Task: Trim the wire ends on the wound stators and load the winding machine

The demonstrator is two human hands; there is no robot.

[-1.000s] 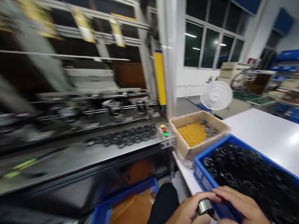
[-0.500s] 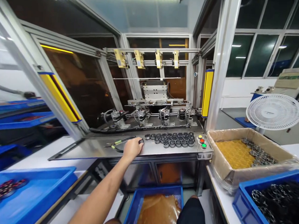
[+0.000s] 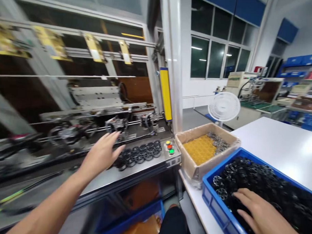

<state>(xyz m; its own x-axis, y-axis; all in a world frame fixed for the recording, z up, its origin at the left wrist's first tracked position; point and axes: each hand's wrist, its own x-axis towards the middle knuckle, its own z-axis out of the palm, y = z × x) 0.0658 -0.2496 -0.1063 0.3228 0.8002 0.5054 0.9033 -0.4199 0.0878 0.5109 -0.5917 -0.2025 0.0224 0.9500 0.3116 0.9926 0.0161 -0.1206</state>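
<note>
My left hand (image 3: 101,155) hangs open with fingers spread just above the metal machine shelf (image 3: 133,172), beside the left end of a cluster of black ring parts (image 3: 140,154). It holds nothing. My right hand (image 3: 260,212) lies with fingers stretched out on the heap of black ring parts (image 3: 261,180) inside a blue bin (image 3: 214,201) on the white table (image 3: 285,142). Whether anything is under its fingers is hidden.
A cardboard box (image 3: 195,166) with yellow padding and several metal rings stands beside the blue bin. Coloured buttons (image 3: 169,147) sit at the shelf's right end. A white fan (image 3: 224,106) stands behind. Another blue bin (image 3: 131,223) lies under the shelf.
The view has swung right. My left hand lifted off the shelf and opened beside the rings. My right hand, barely visible before, now rests in the blue bin.
</note>
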